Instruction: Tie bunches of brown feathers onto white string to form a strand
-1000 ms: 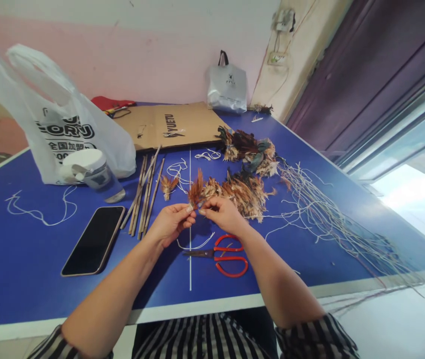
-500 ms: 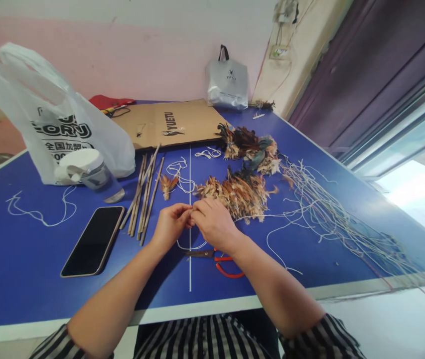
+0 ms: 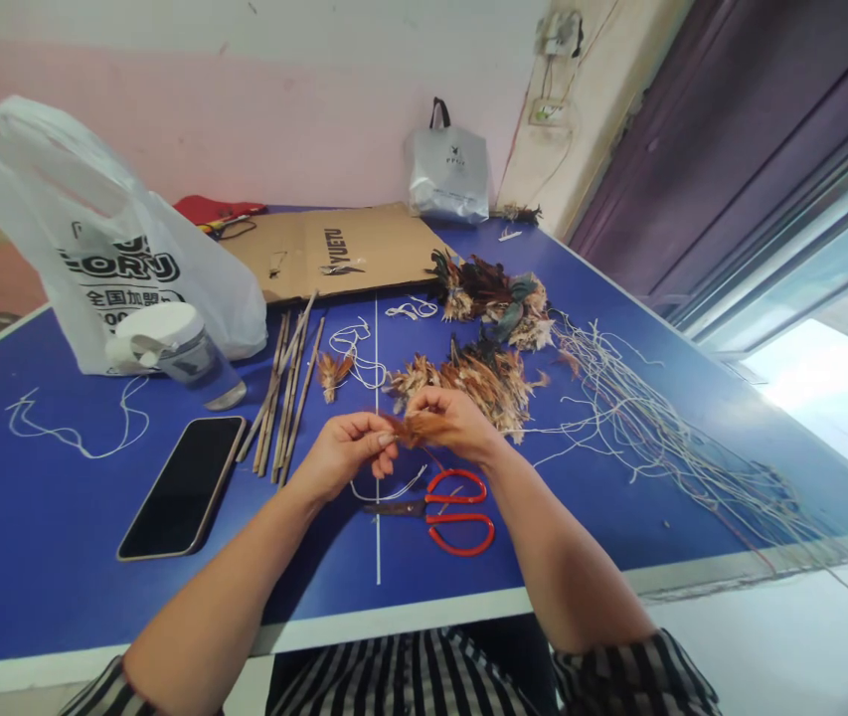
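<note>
Whereas the hands had been pressed together half a second earlier, a small gap was now opened between them and a tuft of brown feathers [image 3: 427, 428] was exposed; both red loops of the scissors [image 3: 418, 508], partly covered before, were seen whole. By size: the table [image 3: 304, 587], smooth and blue, was crossed by a white line. Thin pale cords [image 3: 662, 457] were strewn in a tangle at right; a shaggy heap of feathers [image 3: 479, 383] was piled beyond the hands; straight woody sticks [image 3: 290, 398] were laid at left. The soft tuft was held above the table, beyond the scissors. Its left end was pinched by thumb and fingers of the left hand [image 3: 353, 452]; the right hand [image 3: 457, 423] was curled about it, clamped or not could not be told.
</note>
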`<state>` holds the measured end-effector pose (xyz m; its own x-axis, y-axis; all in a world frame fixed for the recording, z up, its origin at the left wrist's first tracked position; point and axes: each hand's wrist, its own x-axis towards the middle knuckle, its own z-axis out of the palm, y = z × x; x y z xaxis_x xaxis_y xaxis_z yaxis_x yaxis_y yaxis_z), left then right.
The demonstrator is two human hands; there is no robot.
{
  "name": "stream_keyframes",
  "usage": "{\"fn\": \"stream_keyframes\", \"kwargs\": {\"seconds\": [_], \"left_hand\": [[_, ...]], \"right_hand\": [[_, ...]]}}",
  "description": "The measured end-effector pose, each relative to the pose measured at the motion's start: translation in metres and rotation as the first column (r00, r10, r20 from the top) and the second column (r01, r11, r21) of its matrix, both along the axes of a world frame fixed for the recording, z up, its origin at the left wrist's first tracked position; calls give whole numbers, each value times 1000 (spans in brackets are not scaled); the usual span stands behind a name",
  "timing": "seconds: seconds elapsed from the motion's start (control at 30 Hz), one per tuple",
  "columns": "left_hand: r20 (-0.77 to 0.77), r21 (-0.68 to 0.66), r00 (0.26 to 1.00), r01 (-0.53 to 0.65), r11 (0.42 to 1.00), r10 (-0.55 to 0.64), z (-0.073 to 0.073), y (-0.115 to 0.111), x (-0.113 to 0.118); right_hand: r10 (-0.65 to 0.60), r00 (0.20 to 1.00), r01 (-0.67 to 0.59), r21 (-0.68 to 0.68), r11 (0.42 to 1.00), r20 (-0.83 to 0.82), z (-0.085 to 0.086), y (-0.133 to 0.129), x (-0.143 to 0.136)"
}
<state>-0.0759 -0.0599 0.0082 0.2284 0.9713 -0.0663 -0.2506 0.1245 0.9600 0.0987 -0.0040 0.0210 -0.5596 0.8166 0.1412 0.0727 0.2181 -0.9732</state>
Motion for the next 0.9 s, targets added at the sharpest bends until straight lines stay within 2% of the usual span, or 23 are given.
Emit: {"fn": "stream_keyframes", "kwargs": {"seconds": [0.07, 0.13, 0.23, 0.37, 0.47, 0.6, 0.7, 0.8, 0.9], "left_hand": [[155, -76, 985, -60, 995, 72, 0, 1, 1], [258, -181, 950, -129, 975, 174, -2, 4, 3], [283, -290, 904, -240, 927, 322, -7, 9, 4], [198, -226, 898, -348, 910, 393, -15, 11, 8], [109, -152, 910, -382, 911, 400, -17, 8, 12], [-46, -115, 921, -390, 914, 387, -15, 6, 10], [-103, -126, 930, -363, 923, 352, -14, 8, 5], [-78, -189, 944, -329, 925, 319, -14, 10, -2], [52, -295, 971, -208, 933, 233, -15, 12, -6]], "right_hand": [[-7, 998, 5, -22, 1000, -63, -5, -1, -5], [-89, 995, 93, 90, 992, -42, -9, -3, -11], [-236, 972, 220, 293, 930, 19, -14, -9, -21], [-303, 953, 265, 444, 856, 15, -18, -18, -30], [-325, 945, 273, 470, 839, 30, -20, -20, -32], [-326, 945, 285, 407, 868, 32, -22, -16, -29], [-278, 960, 261, 248, 933, 37, -22, -11, -25], [-211, 978, 210, 36, 977, 9, -20, -8, -23], [-176, 984, 175, -32, 984, -37, -17, -9, -22]]}}
